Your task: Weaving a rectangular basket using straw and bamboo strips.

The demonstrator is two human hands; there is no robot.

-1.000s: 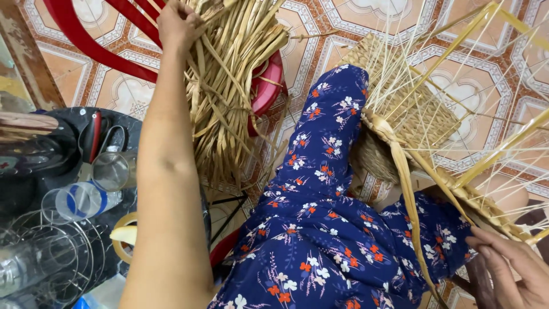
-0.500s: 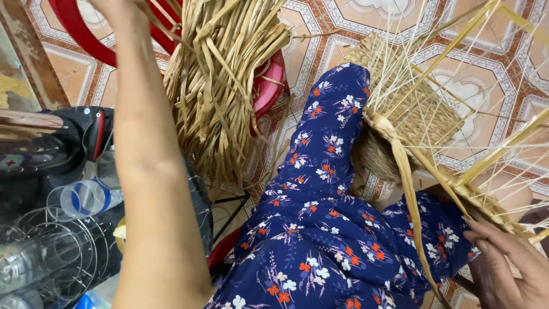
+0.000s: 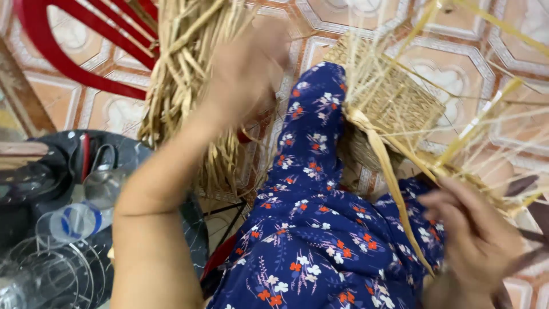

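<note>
Tiled floor [image 3: 469,63], head view: patterned ceramic in orange, cream and grey. Red plastic chair [image 3: 63,51] stands upper left, with a bundle of dried straw strips [image 3: 183,97] hanging over it. Left hand [image 3: 246,68] is blurred at the bundle; grip cannot be judged. Right hand [image 3: 474,240], lower right, fingers curled around strands of the half-woven straw basket [image 3: 394,103] resting by the knee. Clear plastic bottles [image 3: 68,220] lie lower left.
</note>
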